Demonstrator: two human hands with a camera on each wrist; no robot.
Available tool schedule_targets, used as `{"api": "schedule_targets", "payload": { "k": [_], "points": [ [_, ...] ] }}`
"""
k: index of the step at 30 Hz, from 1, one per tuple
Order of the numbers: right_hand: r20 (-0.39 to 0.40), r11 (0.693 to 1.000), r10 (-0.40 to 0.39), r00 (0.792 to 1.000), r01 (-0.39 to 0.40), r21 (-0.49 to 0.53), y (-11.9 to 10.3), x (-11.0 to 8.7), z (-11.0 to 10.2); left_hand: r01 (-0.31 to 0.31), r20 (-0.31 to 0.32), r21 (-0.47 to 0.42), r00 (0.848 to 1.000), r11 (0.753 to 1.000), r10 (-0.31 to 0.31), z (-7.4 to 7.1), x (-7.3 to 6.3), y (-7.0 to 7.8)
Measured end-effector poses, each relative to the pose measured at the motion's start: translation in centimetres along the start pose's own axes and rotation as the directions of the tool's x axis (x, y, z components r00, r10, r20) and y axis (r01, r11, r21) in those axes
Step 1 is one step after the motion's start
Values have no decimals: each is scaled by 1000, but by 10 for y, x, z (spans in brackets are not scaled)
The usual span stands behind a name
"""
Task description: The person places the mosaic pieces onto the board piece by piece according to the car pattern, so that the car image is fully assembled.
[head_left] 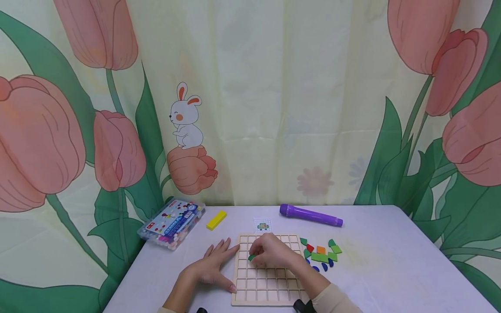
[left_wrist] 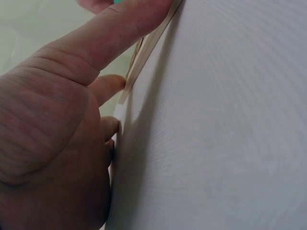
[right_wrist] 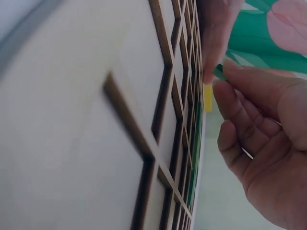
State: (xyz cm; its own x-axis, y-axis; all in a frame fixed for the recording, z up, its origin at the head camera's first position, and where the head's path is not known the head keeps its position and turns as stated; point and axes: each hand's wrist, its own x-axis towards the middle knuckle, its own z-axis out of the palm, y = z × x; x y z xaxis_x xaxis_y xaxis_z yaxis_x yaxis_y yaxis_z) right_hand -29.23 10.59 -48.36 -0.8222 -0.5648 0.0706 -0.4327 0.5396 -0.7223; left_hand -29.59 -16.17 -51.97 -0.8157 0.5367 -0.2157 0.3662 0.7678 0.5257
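Observation:
My right hand (head_left: 272, 252) pinches a small dark green tile (head_left: 251, 258) between thumb and fingertips, over the left part of a wooden grid board (head_left: 261, 296). In the right wrist view the green tile (right_wrist: 219, 72) sticks out from the fingertips, held above the board's surface. Other green pieces (right_wrist: 195, 148) lie along the far rows of the grid there; in the head view my right hand hides that area. My left hand (head_left: 210, 266) lies spread at the board's left side, its thumb and index finger at the wooden edge (left_wrist: 152, 44).
Right of the board lie several loose tiles, among them a green rectangle (head_left: 319, 257), an orange square (head_left: 321, 250) and blue half-rounds (head_left: 324, 266). Behind it sits a small picture card (head_left: 262, 225). A purple microphone-shaped object (head_left: 312, 215), a yellow block (head_left: 216, 220) and a plastic case (head_left: 172, 223) stand farther back.

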Motion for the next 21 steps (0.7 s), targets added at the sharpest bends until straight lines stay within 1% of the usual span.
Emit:
{"api": "schedule_targets", "payload": {
  "k": [4,6,12,21],
  "points": [
    [26,999,-21,999,22,-26,-1,2,4,0,1,-3,1000,1000,0,0,0,1],
    [33,999,-18,999,19,-39,-2,2,5,-1,0,-4,1000,1000,1,0,0,1],
    [32,995,13,999,-10,-95,-6,1,7,1,-2,-3,1000,1000,-1,0,-1,1],
    [26,986,69,997,-64,-153,-2,3,13,12,13,-18,1000,1000,-12,-3,0,3]
  ]
}}
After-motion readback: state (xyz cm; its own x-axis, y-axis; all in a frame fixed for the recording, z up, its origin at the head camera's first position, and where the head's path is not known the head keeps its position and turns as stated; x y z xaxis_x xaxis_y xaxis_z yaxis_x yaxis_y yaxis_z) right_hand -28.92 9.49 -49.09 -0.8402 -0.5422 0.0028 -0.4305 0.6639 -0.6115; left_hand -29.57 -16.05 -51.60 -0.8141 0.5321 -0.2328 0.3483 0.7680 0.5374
